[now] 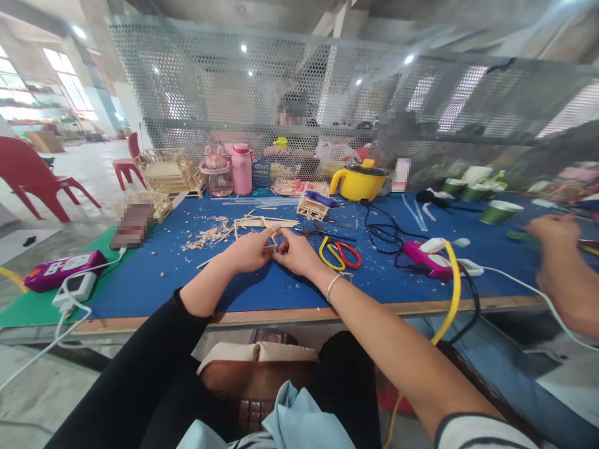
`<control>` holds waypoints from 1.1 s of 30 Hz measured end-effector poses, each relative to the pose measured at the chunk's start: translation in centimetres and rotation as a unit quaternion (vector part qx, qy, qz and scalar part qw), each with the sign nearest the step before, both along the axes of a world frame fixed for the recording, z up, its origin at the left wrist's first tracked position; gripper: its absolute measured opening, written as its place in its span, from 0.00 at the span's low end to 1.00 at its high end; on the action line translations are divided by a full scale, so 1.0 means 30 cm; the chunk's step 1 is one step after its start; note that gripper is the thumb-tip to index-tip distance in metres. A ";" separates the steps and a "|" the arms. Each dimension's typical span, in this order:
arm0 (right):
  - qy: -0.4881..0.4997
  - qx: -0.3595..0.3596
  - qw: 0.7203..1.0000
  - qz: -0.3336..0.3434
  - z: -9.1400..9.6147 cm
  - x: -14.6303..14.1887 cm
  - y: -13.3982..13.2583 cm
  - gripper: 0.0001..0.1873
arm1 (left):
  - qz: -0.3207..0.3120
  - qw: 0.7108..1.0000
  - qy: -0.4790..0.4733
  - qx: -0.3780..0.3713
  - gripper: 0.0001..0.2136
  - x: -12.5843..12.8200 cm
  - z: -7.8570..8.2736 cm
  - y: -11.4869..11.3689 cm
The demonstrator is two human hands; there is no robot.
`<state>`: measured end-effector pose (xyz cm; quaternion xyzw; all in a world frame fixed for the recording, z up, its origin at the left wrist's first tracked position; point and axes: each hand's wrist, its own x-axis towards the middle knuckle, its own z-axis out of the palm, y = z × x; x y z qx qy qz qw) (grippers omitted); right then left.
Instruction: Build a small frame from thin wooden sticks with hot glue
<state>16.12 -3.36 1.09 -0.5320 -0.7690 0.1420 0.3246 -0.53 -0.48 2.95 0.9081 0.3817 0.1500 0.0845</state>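
Both my hands meet over the blue table mat (281, 290), closed on a small frame of thin wooden sticks (237, 229). My left hand (253, 249) grips it from the left. My right hand (297, 251) pinches its right side; the fingertips partly hide the frame. Behind the frame lie more wooden sticks (285, 222). To its left is a pile of short wood pieces (213, 236). Just right of my right hand rest scissors (340, 254) with one yellow and one red handle loop. A blue-handled tool (320, 199) leans on a small wooden stick crate (312, 209).
Power strips (428, 259) (65, 269) with cables lie at right and left. A yellow electric pot (362, 182), a pink thermos (241, 169) and green cups (500, 212) stand toward the back, before a perforated metal screen (224, 93). A co-worker's hand (555, 231) is at the right.
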 end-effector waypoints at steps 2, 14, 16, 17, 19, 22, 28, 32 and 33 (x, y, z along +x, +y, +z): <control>-0.035 0.013 0.999 -0.017 0.013 -0.002 -0.021 0.24 | 0.015 1.000 0.012 0.007 0.36 -0.011 0.011 -0.005; 0.219 -0.036 0.975 0.013 0.025 0.046 -0.270 0.08 | -0.019 0.954 -0.278 -0.108 0.13 0.032 -0.044 -0.322; 0.228 -0.067 0.971 0.009 0.013 0.039 -0.273 0.10 | -0.007 0.956 -0.268 -0.123 0.12 0.057 -0.071 -0.333; 0.221 -0.081 0.972 0.015 0.012 0.044 -0.268 0.11 | 0.005 0.958 -0.260 -0.119 0.13 0.065 -0.080 -0.333; 0.190 -0.097 0.976 0.034 0.025 0.078 -0.242 0.13 | 0.018 0.962 -0.252 -0.101 0.15 0.071 -0.089 -0.329; 0.110 -0.039 0.992 -0.049 0.073 0.185 -0.178 0.19 | 0.026 0.952 -0.294 -0.086 0.16 0.065 -0.086 -0.328; -0.273 -0.076 0.919 -0.275 0.128 0.347 -0.111 0.15 | 0.069 0.907 -0.378 -0.172 0.14 0.043 -0.091 -0.312; -0.277 -0.143 0.926 -0.212 0.109 0.359 -0.100 0.21 | 0.067 0.862 -0.437 -0.247 0.18 0.043 -0.102 -0.303; -0.277 -0.149 0.925 -0.214 0.108 0.364 -0.088 0.23 | 0.065 0.858 -0.445 -0.247 0.18 0.043 -0.102 -0.304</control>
